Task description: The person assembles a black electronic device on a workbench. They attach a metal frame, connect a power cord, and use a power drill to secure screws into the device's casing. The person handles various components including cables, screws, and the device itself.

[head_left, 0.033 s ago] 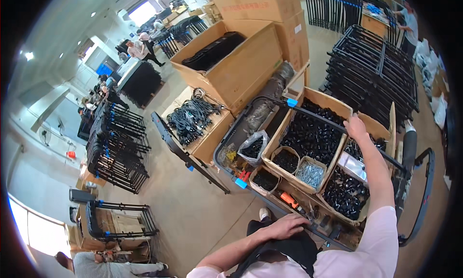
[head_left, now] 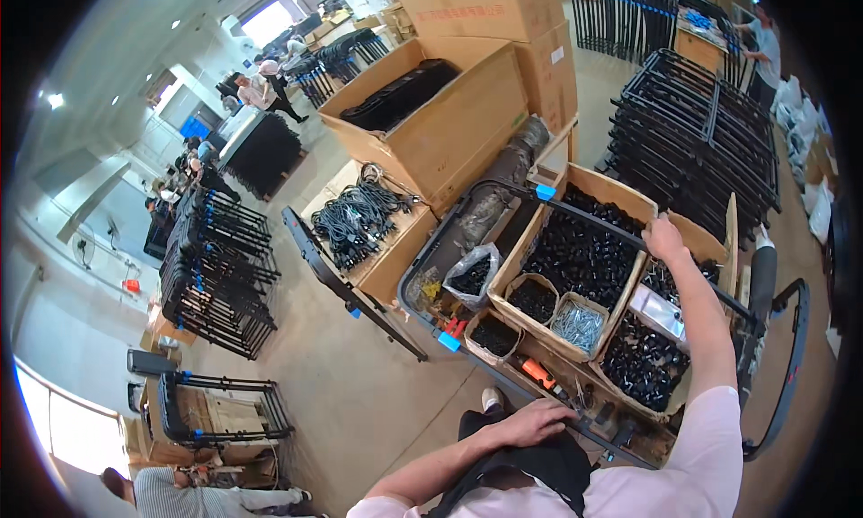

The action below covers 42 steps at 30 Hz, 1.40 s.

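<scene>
Where our right hand sits: at the black bar, running ten to four o'clock
Right fingers: curled; we cannot tell if pinching
Left hand: farther, seven o'clock, fingers loosely together

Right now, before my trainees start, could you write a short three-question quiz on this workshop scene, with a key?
1. Which hand is nearer the large bin of black parts, left or right?
2. True or false: the silvery metal pieces lie farther from the person than the orange tool.
3. What lies in a tangle beside the big open carton?
A) Dark cables
B) Yellow ropes
C) Green hoses

Key:
1. The right hand; the left hand rests close to the body.
2. True.
3. A
</scene>
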Tool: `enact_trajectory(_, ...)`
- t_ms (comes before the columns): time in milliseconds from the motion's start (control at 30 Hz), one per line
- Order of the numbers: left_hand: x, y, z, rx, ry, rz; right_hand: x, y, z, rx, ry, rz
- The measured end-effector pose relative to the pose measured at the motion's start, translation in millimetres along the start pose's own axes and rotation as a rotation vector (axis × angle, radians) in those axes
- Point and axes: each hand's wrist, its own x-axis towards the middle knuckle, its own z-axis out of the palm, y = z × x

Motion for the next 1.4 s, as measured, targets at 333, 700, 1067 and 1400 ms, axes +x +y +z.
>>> enact_trajectory(333,1,-14,13,-0.064,-0.002,-0.120,-6,-11,-23,-0.173,-0.062,-0.027)
enact_trajectory(700,7,10,-16,0.097,-0.157,-0.239,-4,-33,-41,-0.349,-0.128,0.061)
enact_trajectory(1067,30,21,-20,0.042,-0.306,-0.258,3,-21,-27,-0.569,-0.215,-0.045)
enact_trajectory(1400,28,5,-31,-0.066,-0.302,-0.289,-6,-30,-45,-0.609,-0.260,-0.084)
